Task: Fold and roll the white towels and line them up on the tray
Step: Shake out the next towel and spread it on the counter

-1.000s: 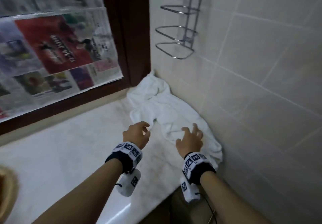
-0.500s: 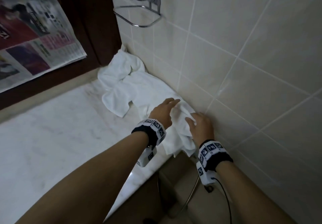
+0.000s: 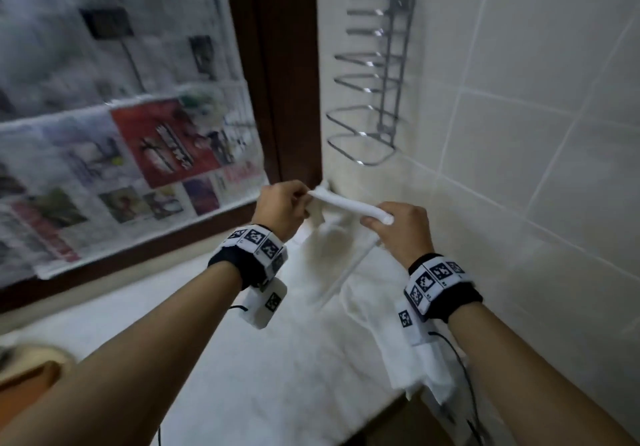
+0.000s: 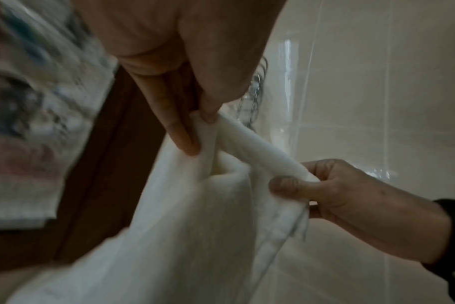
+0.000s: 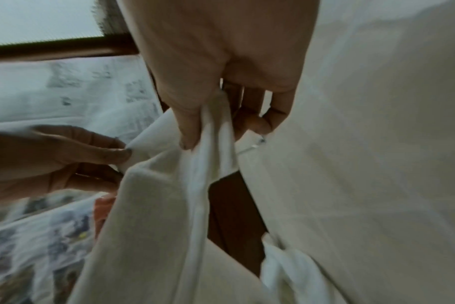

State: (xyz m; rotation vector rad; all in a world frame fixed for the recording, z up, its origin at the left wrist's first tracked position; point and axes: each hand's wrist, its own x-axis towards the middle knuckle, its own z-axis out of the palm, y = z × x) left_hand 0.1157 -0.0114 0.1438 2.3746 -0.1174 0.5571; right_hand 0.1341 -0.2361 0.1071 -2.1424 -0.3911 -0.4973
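Our left hand (image 3: 282, 208) has thumb and fingertips (image 4: 185, 142) pinching one end of the white towel (image 3: 349, 207), and our right hand (image 3: 403, 229) pinches the other end the same way, thumb (image 5: 187, 131) clamped on bunched cloth. The top edge runs taut between them, up in the air over the marble counter (image 3: 270, 359); the rest hangs down. Behind it are a tiled wall (image 3: 519, 133) and a chrome rack (image 3: 377, 99).

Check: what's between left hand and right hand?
A taut stretch of the white towel, pinched by the left hand and right hand; clearest in head view.
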